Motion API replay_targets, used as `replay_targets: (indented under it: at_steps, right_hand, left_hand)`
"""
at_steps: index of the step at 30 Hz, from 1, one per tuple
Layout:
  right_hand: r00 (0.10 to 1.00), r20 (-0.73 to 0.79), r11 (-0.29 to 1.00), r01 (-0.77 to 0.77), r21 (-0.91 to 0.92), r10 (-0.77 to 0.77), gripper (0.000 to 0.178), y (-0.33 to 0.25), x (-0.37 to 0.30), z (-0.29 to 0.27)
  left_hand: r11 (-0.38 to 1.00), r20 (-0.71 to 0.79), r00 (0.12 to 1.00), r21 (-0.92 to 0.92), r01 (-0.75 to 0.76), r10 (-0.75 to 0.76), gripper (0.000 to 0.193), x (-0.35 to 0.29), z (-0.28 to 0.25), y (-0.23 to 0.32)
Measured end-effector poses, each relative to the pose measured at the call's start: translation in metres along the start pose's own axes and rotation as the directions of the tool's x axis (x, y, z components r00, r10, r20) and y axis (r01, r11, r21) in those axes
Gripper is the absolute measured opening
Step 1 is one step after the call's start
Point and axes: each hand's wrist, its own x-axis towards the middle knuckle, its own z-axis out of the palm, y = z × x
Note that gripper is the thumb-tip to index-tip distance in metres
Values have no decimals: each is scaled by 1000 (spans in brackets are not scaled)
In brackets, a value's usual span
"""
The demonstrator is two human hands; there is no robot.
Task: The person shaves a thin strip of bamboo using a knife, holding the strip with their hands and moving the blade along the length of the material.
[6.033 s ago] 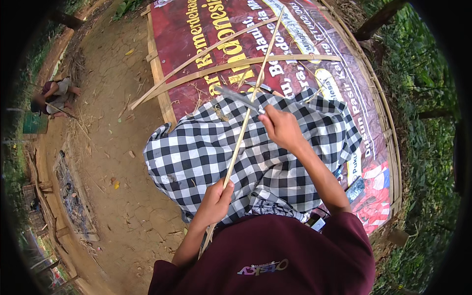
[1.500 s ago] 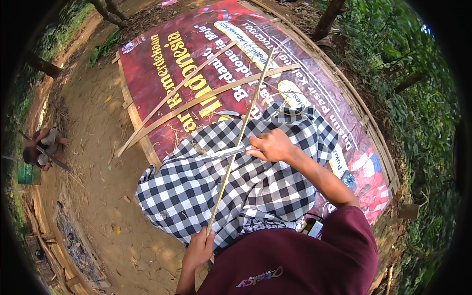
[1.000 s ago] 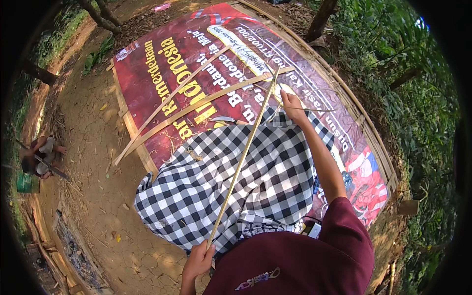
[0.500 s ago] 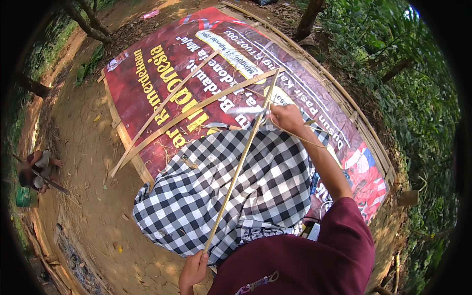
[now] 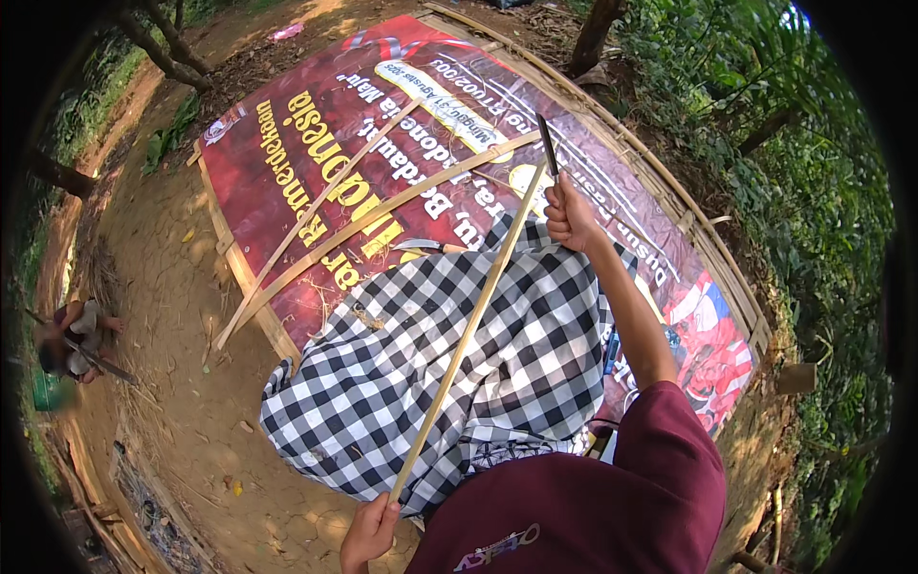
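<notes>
My left hand [image 5: 371,529] is closed around the near end of a long, thin bamboo strip [image 5: 469,330], which slants away across my lap. Over the strip's far end, my right hand [image 5: 571,212] grips a knife [image 5: 548,145] whose dark blade points up and away. Black-and-white checkered cloth [image 5: 382,354] covers my legs under the strip. Just beyond the cloth lies a second knife with a curved blade [image 5: 418,244]. Two more bamboo strips [image 5: 421,184] rest on a red printed banner [image 5: 253,182] and meet near its left edge.
A bamboo frame [image 5: 650,172] edges the banner. Another person [image 5: 81,335] sits on the dirt ground at far left, near a green container [image 5: 48,390]. Tree trunks [image 5: 598,38] and green plants [image 5: 813,220] stand beyond the right side.
My right hand has turned the knife from pointing left across the strip to pointing up and away. A thin curled sliver by my right forearm is no longer there. My left hand keeps its hold.
</notes>
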Motion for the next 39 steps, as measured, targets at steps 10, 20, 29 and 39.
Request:
replay_targets:
  at_steps: [10,20,29,39]
  right_hand:
    - [748,455,-397,276,-875,-483,38,-13,-62,49]
    - [571,-54,-111,-251,-962,-819,48,-83,20,-33]
    - [622,156,-287,-116,-951,-767,48,-70,0,-37]
    - [879,-251,808,216,-548,-406,50,-33,-44,3]
  left_hand:
    - [939,62,993,-325,117,-102,36,-3,10,-10]
    - [999,11,999,16,-31,31,37,20,26,54]
    - [990,31,996,-117,84,-81,35,-6,15,19]
    - [992,56,998,-121,46,-39,34,-24,15,17]
